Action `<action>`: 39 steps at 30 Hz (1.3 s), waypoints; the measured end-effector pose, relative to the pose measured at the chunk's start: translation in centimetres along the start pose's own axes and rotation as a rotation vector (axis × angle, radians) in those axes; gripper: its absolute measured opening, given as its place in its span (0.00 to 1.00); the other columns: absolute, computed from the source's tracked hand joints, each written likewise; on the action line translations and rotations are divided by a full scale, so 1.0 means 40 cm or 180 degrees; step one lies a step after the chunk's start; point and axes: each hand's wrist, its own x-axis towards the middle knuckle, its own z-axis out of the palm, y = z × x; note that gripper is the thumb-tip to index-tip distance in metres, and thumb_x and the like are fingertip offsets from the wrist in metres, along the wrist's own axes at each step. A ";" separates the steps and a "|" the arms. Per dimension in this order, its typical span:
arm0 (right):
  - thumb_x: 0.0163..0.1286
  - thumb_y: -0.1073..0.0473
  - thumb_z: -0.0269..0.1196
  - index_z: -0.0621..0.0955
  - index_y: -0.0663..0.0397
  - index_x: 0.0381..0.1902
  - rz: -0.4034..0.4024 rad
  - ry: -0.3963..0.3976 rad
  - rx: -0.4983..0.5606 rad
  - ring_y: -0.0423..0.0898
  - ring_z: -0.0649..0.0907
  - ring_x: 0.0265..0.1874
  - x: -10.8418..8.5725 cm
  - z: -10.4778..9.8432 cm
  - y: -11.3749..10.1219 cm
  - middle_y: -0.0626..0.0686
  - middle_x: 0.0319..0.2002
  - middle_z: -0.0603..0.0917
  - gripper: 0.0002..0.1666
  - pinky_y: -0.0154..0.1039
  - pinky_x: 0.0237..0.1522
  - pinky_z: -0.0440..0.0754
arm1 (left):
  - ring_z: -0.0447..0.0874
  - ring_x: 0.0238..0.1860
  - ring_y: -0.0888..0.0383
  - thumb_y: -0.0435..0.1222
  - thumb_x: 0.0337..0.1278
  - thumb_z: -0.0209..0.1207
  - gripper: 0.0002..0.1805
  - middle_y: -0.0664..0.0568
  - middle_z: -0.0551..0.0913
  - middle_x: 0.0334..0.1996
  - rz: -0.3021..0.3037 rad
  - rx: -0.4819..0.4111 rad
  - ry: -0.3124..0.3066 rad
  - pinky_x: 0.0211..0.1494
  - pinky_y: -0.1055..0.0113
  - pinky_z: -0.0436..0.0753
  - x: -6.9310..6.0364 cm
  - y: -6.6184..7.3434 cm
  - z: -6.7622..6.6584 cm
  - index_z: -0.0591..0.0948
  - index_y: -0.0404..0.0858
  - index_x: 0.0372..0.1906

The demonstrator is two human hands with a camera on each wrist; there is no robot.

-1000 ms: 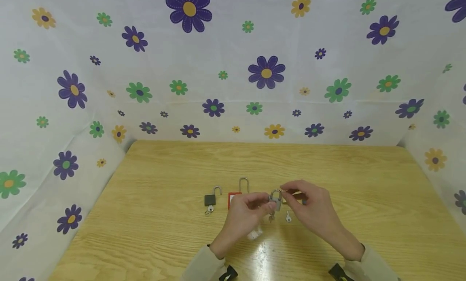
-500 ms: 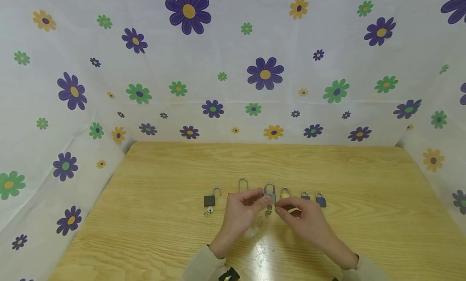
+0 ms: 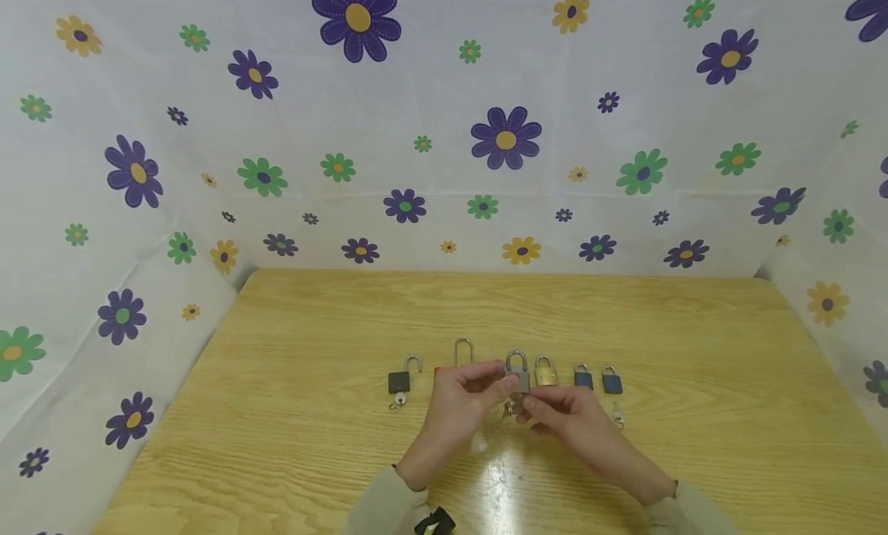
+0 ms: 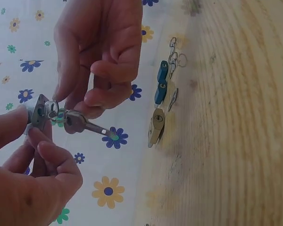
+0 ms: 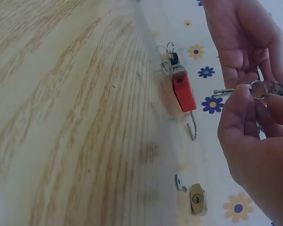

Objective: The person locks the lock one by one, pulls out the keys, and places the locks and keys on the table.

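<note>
The grey padlock [image 3: 516,378] has been shifted a touch left since a second ago, and the right hand [image 3: 572,423] has been dropped from beside its shackle to the keys [image 4: 92,125] below. So, seemingly, the keyhole end is being worked now. The padlock's held upright off the surface [image 3: 312,442], pinched in the left hand's [image 3: 466,400] grip; the keys' ring end is pinched by the right. Whether a key is fully seated can't really be told.

Rest, left to right: black padlock [image 3: 398,381], red padlock [image 5: 183,89] (body mostly blocked by the left hand from above), brass padlock [image 3: 546,371], its loose key [image 5: 179,182] hidden from above, apparently by the right hand, then two blue padlocks [image 3: 583,376].
</note>
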 end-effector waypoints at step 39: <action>0.76 0.60 0.62 0.88 0.46 0.44 0.0402 -0.0560 0.1145 0.36 0.85 0.39 0.009 -0.005 0.024 0.43 0.40 0.88 0.08 0.30 0.43 0.83 | 0.90 0.47 0.56 0.40 0.62 0.70 0.18 0.41 0.91 0.47 -0.0075 0.0067 -0.0170 0.53 0.65 0.86 -0.004 -0.009 -0.010 0.88 0.32 0.51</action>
